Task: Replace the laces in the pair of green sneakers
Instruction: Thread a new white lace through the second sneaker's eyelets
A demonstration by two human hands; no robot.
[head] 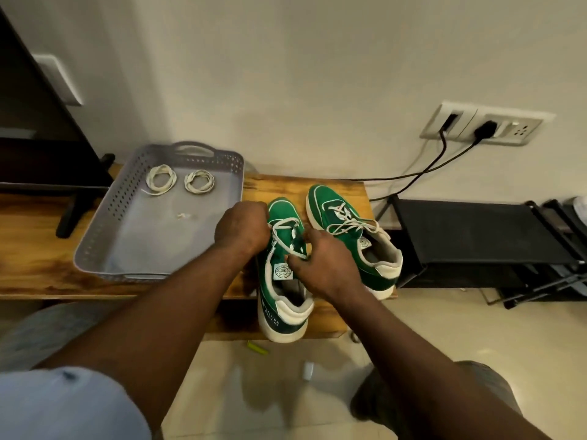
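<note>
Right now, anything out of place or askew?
Yes: the near sneaker has its heel hanging past the wooden bench edge. On the floor below lie a yellow-green item and a small white one.

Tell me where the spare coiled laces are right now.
Head view, upper left: both coiled laces lie side by side at the far end of the grey tray, left of the sneakers.

The left hand (240, 226) covers the toe side of the nearer sneaker (283, 274), and its fingertips are out of sight, so its grip on the lace (283, 241) cannot be told. The right hand (320, 265) hides that sneaker's right side. The small white scrap (185, 215) in the tray (104, 230) is too blurred to identify, and the dark stand (38, 100) is cut off at the left edge.
</note>
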